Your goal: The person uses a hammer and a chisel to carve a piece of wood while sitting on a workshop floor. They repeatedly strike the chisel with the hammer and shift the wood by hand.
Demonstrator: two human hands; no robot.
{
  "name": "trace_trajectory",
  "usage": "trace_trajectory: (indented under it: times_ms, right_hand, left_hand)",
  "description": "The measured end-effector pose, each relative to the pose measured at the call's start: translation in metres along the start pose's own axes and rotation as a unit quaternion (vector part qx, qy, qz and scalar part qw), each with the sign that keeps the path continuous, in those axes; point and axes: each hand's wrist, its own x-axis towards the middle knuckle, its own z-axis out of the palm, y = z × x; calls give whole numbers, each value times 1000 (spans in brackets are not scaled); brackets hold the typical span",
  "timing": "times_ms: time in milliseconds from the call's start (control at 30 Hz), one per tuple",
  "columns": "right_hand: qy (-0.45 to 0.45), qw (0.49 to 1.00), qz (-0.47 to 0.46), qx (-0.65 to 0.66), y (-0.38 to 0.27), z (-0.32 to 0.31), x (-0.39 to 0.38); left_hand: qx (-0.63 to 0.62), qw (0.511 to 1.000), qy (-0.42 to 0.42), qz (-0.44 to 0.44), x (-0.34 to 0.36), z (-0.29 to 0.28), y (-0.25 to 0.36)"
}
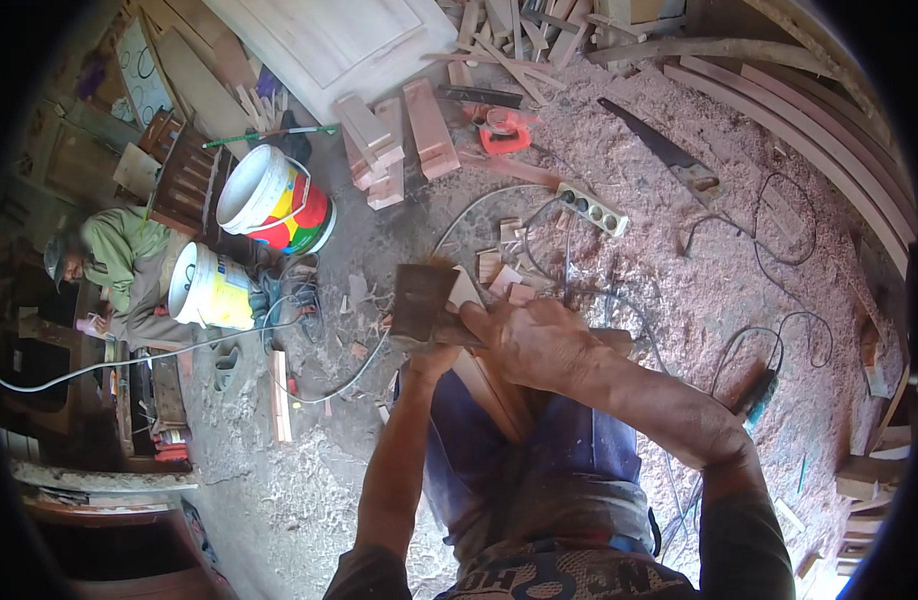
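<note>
Over my lap, my right hand (pixel 544 345) is closed on a dark brown wooden tool (pixel 422 303) with a broad block-like end and a bar running to the right; its exact kind is unclear. My left hand (pixel 436 360) is just below the block end, its fingers partly hidden. It seems to grip the upper end of a length of wood (pixel 499 400) that slants down between my thighs. A pale, flat piece (pixel 465 288) shows beyond my right fingers, beside the block.
Offcuts (pixel 491 268), a power strip (pixel 592 208), a handsaw (pixel 669 150) and a red power tool (pixel 504 131) lie ahead among shavings and cables. Two buckets (pixel 264 190) stand to the left, near a seated person (pixel 129 260). Long curved boards (pixel 799 140) line the right.
</note>
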Motion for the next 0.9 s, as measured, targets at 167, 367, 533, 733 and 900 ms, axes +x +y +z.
trace_trajectory:
  times_ms: [167, 367, 533, 733, 900]
  right_hand:
    - [-15, 998, -39, -56, -2, 17, 2]
    - [-1, 999, -24, -47, 1, 4, -1]
    - [-52, 997, -31, -54, 6, 22, 10]
    - [38, 997, -51, -47, -6, 9, 2]
    - [-47, 999, -17, -17, -4, 15, 11]
  left_hand:
    - [14, 996, -72, -58, -27, 2, -55]
    - [-198, 963, -27, -181, -19, 7, -22]
    - [-166, 983, -12, -80, -10, 4, -10]
    - [-149, 983, -72, -85, -14, -20, -1]
    - [-99, 979, -113, -140, -21, -10, -18]
